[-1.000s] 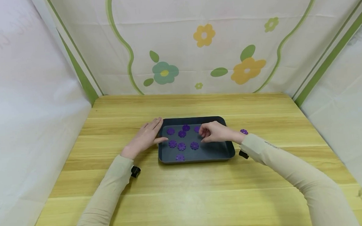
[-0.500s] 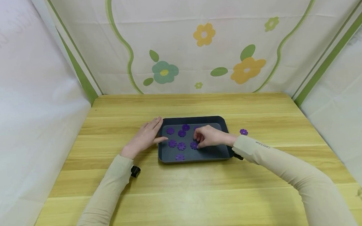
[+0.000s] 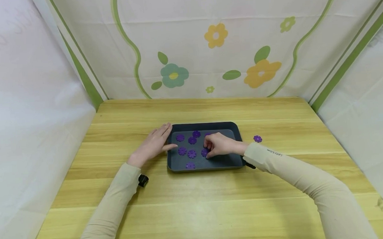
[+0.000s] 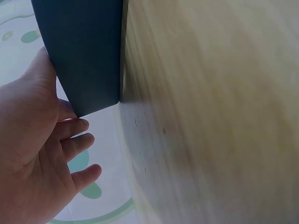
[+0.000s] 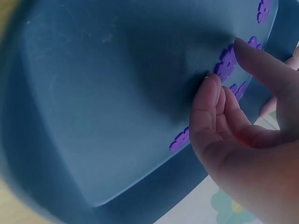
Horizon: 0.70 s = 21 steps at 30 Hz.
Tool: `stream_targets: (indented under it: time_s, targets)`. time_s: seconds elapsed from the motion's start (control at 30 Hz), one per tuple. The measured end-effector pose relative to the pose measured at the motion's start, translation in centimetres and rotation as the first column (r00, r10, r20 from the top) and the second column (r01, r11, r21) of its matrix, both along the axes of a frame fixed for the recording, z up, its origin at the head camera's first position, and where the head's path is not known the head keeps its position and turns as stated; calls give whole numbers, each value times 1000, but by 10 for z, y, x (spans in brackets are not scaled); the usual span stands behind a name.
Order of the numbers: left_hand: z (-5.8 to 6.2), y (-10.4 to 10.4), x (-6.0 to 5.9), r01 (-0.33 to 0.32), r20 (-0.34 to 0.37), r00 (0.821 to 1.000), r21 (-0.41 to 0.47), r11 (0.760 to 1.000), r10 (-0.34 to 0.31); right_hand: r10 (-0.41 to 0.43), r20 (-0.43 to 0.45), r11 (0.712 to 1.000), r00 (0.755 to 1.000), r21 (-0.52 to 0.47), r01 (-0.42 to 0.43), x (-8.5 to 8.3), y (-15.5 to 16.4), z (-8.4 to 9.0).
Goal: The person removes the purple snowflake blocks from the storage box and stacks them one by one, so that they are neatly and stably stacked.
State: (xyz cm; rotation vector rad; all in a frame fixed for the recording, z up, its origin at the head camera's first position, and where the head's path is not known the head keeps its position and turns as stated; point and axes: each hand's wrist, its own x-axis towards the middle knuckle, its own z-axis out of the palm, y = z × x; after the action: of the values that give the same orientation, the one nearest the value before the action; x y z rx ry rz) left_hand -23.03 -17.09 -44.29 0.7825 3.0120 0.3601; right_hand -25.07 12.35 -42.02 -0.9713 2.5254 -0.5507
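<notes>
A dark blue tray [image 3: 205, 125] lies on the wooden table with several purple flower-shaped discs [image 3: 191, 154] inside. My right hand [image 3: 207, 150] reaches into the tray, and its thumb and curled fingers pinch one purple disc [image 3: 204, 153]. The right wrist view shows that hand [image 5: 223, 66] with its thumb on the disc [image 5: 228, 58] and its fingertips at the disc's edge, on the tray floor [image 5: 103, 107]. My left hand [image 3: 161, 138] rests flat with straight fingers against the tray's left rim. In the left wrist view the same hand [image 4: 32, 154] lies beside the tray wall [image 4: 84, 46].
One purple disc [image 3: 258, 138] lies loose on the table [image 3: 196, 206] right of the tray. A floral backdrop [image 3: 208, 61] closes the far side, with white cloth walls to the left and right. A black wrist mount [image 3: 143, 180] sits on my left sleeve.
My right hand moved left and nearer inside the tray, from the far discs down onto a middle disc, and closed its fingers on it. The left hand stayed put.
</notes>
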Motion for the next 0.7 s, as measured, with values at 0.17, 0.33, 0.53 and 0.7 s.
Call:
stream_targets:
  time_s: [0.17, 0.33, 0.53, 0.7]
  targets:
    - [1, 0, 0, -1, 0, 1000, -4, 1000, 1, -6, -22, 1000, 1000, 11, 6, 1, -2, -2]
    - [1, 0, 0, 1, 0, 1000, 0, 1000, -1, 0, -28, 1000, 1000, 18, 1, 1, -4, -4]
    - [0, -1, 0, 6, -14, 1000, -7, 1000, -6, 4, -22, 1000, 1000, 28, -3, 3, -5, -2]
    - [1, 0, 0, 4, -7, 1000, -4, 1000, -4, 17, -31, 999, 999, 39, -16, 4, -6, -2]
